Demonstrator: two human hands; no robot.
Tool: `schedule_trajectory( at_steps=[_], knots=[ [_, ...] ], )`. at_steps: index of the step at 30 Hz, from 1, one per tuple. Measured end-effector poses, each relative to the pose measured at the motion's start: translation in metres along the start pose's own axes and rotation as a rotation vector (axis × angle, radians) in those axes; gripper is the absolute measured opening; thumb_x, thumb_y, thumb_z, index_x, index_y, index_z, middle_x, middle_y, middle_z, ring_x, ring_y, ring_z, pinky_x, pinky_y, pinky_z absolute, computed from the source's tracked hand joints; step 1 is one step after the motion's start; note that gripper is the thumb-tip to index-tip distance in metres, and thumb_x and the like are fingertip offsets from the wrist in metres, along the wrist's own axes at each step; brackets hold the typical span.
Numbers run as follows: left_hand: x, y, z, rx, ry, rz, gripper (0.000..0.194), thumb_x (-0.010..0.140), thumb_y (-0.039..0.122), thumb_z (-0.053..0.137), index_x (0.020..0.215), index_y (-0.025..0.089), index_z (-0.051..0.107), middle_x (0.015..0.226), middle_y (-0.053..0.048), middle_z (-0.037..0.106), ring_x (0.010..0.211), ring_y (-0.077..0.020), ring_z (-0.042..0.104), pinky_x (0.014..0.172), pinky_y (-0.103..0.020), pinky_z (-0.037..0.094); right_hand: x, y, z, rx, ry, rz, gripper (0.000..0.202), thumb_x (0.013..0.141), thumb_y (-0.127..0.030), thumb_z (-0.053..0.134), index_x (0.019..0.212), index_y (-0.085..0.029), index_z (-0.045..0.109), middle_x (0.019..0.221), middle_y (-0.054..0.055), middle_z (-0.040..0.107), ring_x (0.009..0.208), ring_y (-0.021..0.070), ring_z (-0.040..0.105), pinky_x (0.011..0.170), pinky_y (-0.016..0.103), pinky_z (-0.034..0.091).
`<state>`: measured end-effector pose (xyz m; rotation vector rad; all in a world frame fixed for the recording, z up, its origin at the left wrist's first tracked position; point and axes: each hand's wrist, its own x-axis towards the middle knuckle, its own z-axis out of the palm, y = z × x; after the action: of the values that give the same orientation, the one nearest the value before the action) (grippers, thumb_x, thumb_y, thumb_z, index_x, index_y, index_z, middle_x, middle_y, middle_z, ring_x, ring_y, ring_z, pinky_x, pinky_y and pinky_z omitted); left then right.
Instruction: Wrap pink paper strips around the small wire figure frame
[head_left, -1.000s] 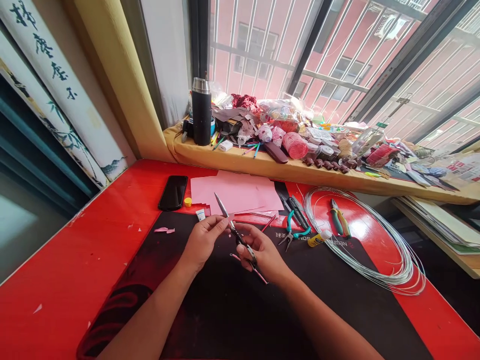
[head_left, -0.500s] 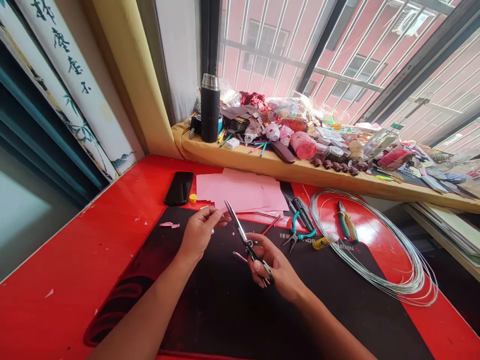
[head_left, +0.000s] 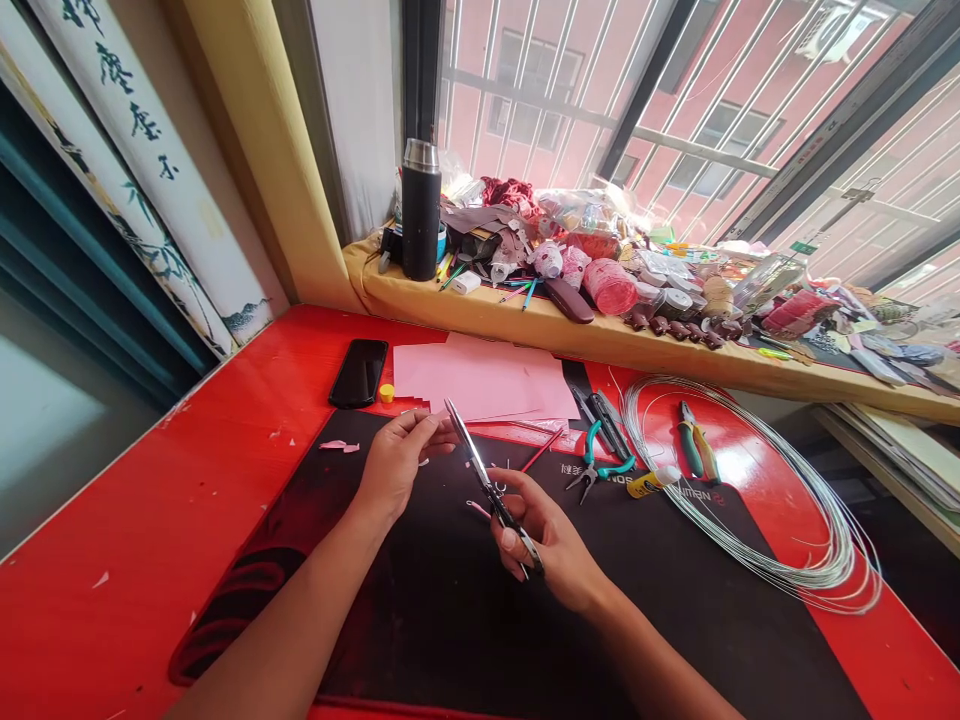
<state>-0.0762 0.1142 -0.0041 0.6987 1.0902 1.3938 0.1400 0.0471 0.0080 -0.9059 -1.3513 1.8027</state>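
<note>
My right hand point(head_left: 541, 535) grips a pair of scissors point(head_left: 474, 452) by the handles, with the blades pointing up and away to the left. Pinched between the thumb and fingers of my left hand point(head_left: 399, 455) is a small piece of pink paper point(head_left: 444, 415), mostly hidden by the fingers. The scissor tips are right beside this piece; whether the blades touch it I cannot tell. On the black mat below lies a thin pink strip with a wire loop point(head_left: 478, 510). Behind both hands, sheets of pink paper point(head_left: 487, 375) lie stacked.
A phone point(head_left: 359, 373) and a yellow cap point(head_left: 386, 393) lie at the back left. To the right are teal pliers point(head_left: 591, 465), a utility knife point(head_left: 609, 425), a glue stick point(head_left: 651, 482), combination pliers point(head_left: 697, 445) and a wire coil point(head_left: 832, 510). A black flask point(head_left: 421, 215) stands on the cluttered sill.
The scissor blades have come closer together and their tips have shifted slightly left. My left hand keeps its pinch in nearly the same place.
</note>
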Motion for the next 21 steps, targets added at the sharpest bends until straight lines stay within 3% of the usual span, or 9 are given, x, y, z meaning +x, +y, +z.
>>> schedule_trajectory(
  at_steps=[21],
  knots=[
    [-0.002,0.001,0.0036,0.004,-0.057,0.008,0.046,0.063,0.057,0.091,0.077,0.019,0.069,0.084,-0.007,0.078,0.083,-0.0272,0.077,0.077,-0.04,0.064,-0.0003,0.0003,0.0025,0.014,0.012,0.015,0.067,0.088,-0.053,0.083,0.142,-0.025,0.056,0.077,-0.006,0.053,0.049,0.0065,0.043,0.046,0.022,0.033]
  ],
)
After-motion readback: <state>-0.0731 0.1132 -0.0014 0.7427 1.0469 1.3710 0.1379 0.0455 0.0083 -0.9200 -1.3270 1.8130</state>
